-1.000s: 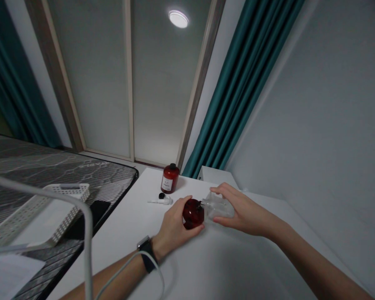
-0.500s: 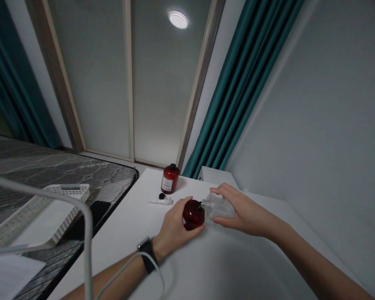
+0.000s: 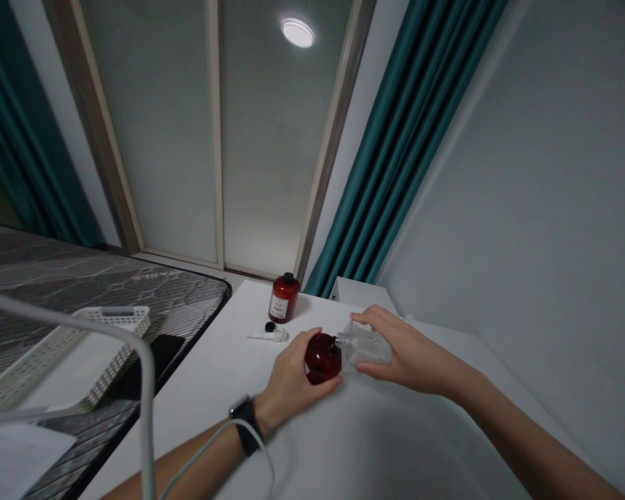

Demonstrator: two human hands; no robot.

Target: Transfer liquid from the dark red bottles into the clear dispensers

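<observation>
Dark-red bottle (image 3: 322, 358) gripped in your left hand (image 3: 294, 373), neck lined up with the clear bottle (image 3: 365, 345) your right hand (image 3: 409, 355) clamps at three o'clock.

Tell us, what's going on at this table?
A person holds a round dark-red bottle in the left hand against a clear bottle gripped in the right hand. On the white table beyond them, a taller red bottle stands upright, with a white pump and small black cap near it.

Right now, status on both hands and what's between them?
Left hand gripping round red bottle. Right hand holding clear bottle, its neck at the red bottle. Pump and black cap lie apart, beyond the hands.
</observation>
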